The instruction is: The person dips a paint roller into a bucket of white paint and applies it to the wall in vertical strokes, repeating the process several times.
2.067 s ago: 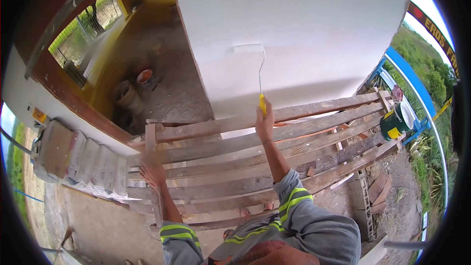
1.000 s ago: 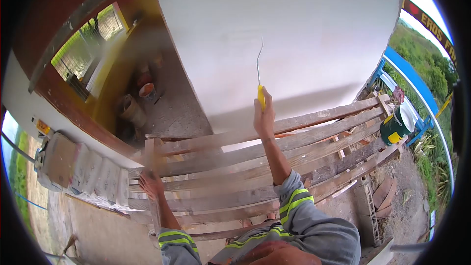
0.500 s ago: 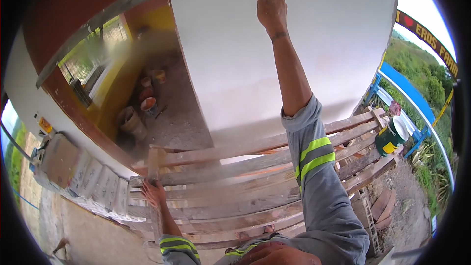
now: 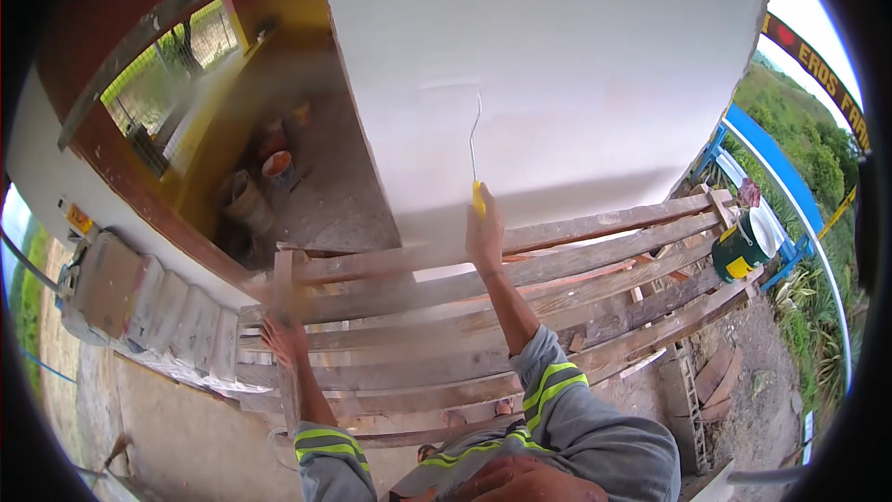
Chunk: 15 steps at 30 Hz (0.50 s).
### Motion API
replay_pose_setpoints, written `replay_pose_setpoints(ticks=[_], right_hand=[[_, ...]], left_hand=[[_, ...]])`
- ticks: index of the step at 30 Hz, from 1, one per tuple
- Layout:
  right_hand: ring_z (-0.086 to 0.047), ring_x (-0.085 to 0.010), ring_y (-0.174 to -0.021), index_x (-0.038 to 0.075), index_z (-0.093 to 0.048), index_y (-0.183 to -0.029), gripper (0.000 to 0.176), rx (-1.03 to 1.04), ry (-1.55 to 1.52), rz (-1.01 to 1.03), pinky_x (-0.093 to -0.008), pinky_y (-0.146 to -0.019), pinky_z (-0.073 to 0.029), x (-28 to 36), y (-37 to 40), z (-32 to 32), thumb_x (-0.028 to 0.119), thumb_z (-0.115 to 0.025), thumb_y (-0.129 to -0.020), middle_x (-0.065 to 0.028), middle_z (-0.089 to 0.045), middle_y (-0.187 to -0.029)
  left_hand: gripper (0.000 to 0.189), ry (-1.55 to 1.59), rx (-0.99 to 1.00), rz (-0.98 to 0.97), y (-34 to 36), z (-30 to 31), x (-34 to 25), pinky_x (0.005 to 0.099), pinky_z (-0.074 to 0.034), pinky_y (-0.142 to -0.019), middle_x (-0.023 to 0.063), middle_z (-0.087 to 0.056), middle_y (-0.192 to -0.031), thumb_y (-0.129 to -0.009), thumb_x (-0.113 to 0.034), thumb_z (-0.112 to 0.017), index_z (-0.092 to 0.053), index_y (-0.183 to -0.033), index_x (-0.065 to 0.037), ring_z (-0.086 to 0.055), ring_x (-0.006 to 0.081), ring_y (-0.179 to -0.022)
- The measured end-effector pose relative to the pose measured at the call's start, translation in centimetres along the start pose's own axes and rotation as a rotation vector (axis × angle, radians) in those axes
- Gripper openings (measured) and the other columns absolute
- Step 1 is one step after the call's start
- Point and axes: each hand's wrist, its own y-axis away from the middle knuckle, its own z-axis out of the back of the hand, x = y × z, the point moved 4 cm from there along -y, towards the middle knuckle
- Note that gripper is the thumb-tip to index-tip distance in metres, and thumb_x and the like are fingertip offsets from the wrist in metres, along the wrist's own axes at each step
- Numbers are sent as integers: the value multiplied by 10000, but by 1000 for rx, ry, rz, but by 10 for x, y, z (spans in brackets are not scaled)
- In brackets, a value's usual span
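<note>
My right hand (image 4: 485,240) is closed around the yellow handle of a paint roller (image 4: 475,153). The roller's bent wire frame points up, and its white head lies against the white wall (image 4: 595,46), hard to tell from it. On the left, my left hand (image 4: 286,342) grips an upright wooden plank (image 4: 283,274) at the end of the scaffold. Long wooden boards (image 4: 446,316) of that scaffold run across in front of me, below the wall.
A dark green paint bucket (image 4: 736,256) stands on the boards at the right. Stacked bags (image 4: 163,316) line the left side. Through the doorway, several buckets (image 4: 277,165) sit on the floor. A metal-runged ladder-like frame (image 4: 695,409) is low on the right.
My right hand has come down from high on the wall with the roller, whose frame and head now show. My left hand keeps its hold on the plank.
</note>
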Motion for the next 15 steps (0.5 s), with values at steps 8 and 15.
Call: replay_pose_setpoints(ticks=[8,15], right_hand=[[-568,-429,-1196,-20,-455,-1424,436,18,-61,-94,-461,-1015,-454,-11,30,-24,116,-530,-1016,-247,-592,-1289],[-553,-430,-1219,-9,-420,-1446,446,-20,-140,6,-463,-1016,-453,53,-20,-26,101,-513,-1024,-246,-570,-1323]], left_hand=[[386,-12,-43,3,-1,-10,8,519,-389,-957,130,-646,-1127,-868,-279,-643,-554,-1201,-104,-557,373,-1065],[385,-24,-58,-29,-1,-8,5,512,-393,-956,130,-647,-1127,-867,-293,-642,-563,-1193,-105,-560,369,-1063]])
